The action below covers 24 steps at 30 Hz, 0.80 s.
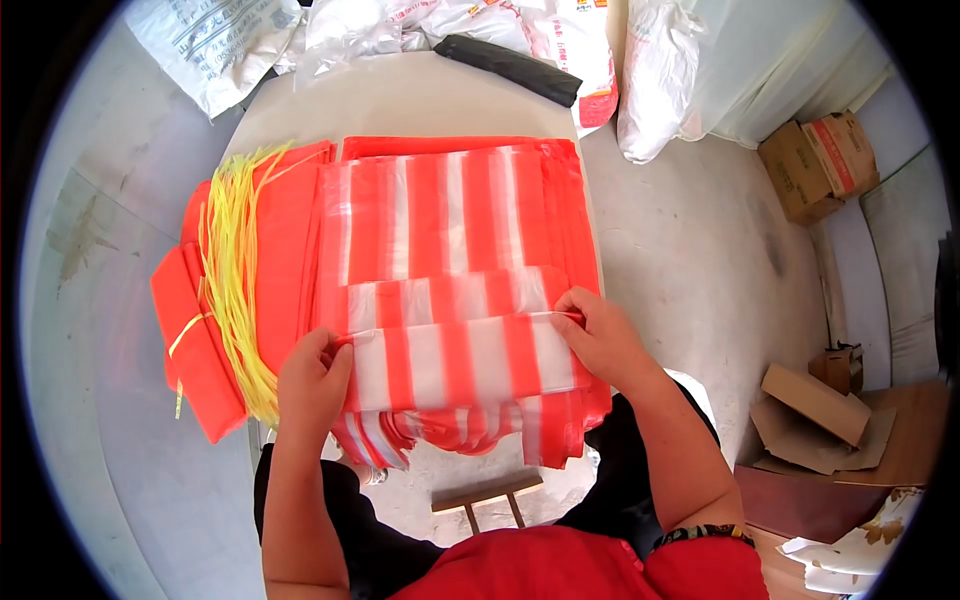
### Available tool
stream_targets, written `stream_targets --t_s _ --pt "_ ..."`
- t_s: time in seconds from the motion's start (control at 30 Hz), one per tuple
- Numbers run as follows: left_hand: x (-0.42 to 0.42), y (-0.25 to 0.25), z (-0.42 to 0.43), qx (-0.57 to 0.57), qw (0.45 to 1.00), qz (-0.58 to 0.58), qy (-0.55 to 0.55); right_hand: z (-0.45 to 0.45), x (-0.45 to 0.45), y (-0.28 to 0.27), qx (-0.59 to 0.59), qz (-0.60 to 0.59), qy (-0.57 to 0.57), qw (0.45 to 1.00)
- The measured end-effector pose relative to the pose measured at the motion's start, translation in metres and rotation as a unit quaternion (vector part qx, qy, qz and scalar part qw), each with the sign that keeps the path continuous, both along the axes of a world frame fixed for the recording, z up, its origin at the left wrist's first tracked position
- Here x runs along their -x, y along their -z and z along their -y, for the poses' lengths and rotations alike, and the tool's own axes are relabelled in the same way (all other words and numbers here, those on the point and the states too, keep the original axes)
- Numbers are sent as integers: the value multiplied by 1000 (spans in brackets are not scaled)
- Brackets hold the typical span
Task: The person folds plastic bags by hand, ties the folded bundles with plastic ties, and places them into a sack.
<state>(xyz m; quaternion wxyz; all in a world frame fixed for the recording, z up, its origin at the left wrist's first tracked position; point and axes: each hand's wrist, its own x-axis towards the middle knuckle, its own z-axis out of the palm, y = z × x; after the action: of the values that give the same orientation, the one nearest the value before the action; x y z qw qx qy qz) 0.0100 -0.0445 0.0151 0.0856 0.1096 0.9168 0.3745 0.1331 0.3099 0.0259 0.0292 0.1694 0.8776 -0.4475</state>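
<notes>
A single camera, worn on the person's head, is looking forward and steeply down. It is viewing from close above the red shirt (530, 565), which is filling part of the bottom edge, and is facing the table (290, 105). The left hand (315, 370) and right hand (605, 340) are appearing near the middle, closer than the white bag (660, 80) at the top. The lens is taking in a wide field, bending the wall (90, 330) at left, and black corners are rounding off the view.
</notes>
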Motion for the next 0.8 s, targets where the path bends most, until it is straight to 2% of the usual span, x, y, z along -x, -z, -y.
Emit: stream_targets --t_s 0.1,0.23,0.3,0.33,0.4,0.43,0.5,0.53,0.6,0.63,0.8 --pt "3 9 1 32 997 -73 16 3 2 3 -61 -17 -3 998" --pt "6 12 -2 85 991 -98 14 2 0 12 -188 -56 -37 980" --pt "4 11 -6 105 987 -124 7 3 3 20 -241 -136 -47 960" --pt "0 11 -7 122 978 -163 39 5 2 21 -266 -174 -51 947" --pt "-7 10 -11 154 952 -243 101 12 2 22 -273 -218 -158 924" --pt "-11 10 -14 121 949 -242 164 20 4 19 -275 -240 -211 907" --pt "-23 8 -25 54 927 -234 290 45 4 7 -212 -228 -283 907" --pt "-27 4 -30 61 922 -235 303 53 3 4 -179 -220 -318 905" --pt "-32 -4 -37 76 910 -238 330 56 -2 8 -225 -172 -343 896" --pt "-32 -4 -35 83 913 -230 328 56 -2 11 -248 -148 -355 889" --pt "-23 -7 -19 126 927 -205 287 37 -5 8 -214 -98 -338 911"
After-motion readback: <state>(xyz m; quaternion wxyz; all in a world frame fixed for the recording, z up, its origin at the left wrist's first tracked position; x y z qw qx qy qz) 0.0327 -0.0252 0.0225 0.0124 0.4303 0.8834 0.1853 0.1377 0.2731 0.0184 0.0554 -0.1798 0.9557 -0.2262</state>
